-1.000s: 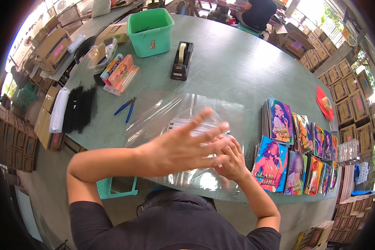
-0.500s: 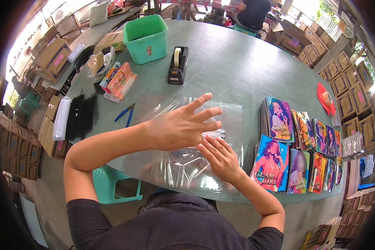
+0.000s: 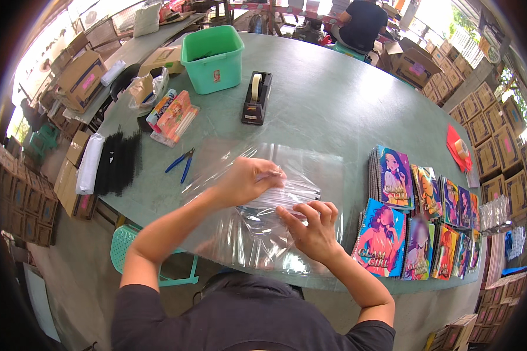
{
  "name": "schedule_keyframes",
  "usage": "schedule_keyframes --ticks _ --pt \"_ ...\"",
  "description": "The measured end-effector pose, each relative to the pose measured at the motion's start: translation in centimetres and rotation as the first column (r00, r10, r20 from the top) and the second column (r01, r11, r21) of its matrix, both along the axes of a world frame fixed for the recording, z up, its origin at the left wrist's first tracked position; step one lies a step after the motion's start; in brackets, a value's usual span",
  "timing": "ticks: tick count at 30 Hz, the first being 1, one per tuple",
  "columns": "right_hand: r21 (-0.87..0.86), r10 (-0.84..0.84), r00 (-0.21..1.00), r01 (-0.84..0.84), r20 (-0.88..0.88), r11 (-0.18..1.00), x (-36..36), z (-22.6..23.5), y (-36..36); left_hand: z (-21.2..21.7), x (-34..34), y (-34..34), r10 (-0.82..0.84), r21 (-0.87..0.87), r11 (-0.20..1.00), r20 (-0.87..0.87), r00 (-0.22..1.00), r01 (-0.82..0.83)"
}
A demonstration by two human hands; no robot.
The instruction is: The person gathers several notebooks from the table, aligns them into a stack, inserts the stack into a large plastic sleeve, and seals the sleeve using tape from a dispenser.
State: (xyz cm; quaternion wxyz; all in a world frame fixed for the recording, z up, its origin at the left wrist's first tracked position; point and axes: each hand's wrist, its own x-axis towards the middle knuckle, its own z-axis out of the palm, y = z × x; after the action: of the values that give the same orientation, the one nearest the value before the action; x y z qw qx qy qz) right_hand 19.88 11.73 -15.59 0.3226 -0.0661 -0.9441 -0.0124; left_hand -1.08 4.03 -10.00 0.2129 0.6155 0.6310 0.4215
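Note:
Clear plastic sheets lie on the green table in front of me, wrinkled and shiny. On their middle sits a gathered bundle with pale, close-set ridges; whether these are folds or thin strips I cannot tell. My left hand is above the bundle's upper left side, its fingertips pinched together on what looks like the clear plastic. My right hand rests at the bundle's lower right, fingers bent and thumb apart, touching the plastic. Blue-handled cutters lie left of the sheets.
Spiral notebooks stand in rows at right, near an orange-red piece with a tape roll. A tape dispenser, green bin, pencil packs, black strands and white roll occupy the far and left side. A person sits beyond.
My left hand has drawn back and left, its spread fingers closing into a pinch. My right hand's straight fingers have bent. The ridged bundle is now uncovered, and the view has shifted slightly.

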Motion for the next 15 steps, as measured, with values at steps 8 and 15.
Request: schedule_keyframes --ticks 8,15 --pt "-0.205 0.073 0.997 -0.065 0.031 0.976 0.0 0.4 0.7 1.5 -0.7 -7.5 0.232 0.321 0.946 -0.544 0.806 -0.056" --pt "-0.251 0.032 0.999 -0.032 -0.003 0.968 -0.5 1.0 0.5 -3.8 2.7 -3.3 0.356 0.603 0.798 -0.471 0.807 0.000"
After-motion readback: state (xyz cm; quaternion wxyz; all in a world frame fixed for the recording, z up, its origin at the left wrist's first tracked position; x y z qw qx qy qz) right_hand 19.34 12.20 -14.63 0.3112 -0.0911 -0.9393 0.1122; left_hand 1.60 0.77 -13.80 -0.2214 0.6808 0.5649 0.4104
